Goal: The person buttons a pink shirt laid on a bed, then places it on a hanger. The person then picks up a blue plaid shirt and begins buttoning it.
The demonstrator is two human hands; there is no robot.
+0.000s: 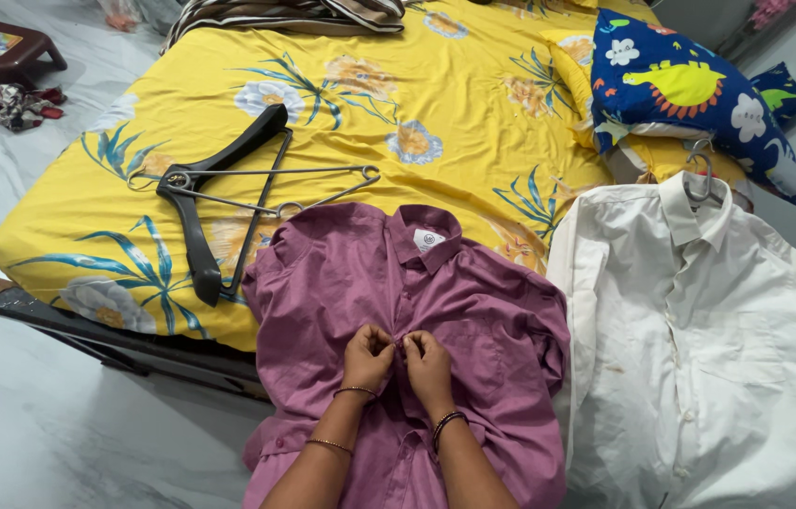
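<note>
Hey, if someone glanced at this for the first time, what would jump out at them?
Probably the purple shirt spread at the near edge of the bright yellow floral bedsheet, with the left hand and right hand pinching its front placket. A white shirt on a hanger lies to its right, black hangers to its left.

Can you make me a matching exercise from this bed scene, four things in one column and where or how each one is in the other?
1. purple shirt
2. white shirt
3. black hanger
4. dinosaur pillow

A. bare, on the yellow sheet, left
B. at the bed's far right corner
C. pinched at the front by both hands, left hand and right hand
D. already on a hanger, right side

Pairs: 1-C, 2-D, 3-A, 4-B
</note>
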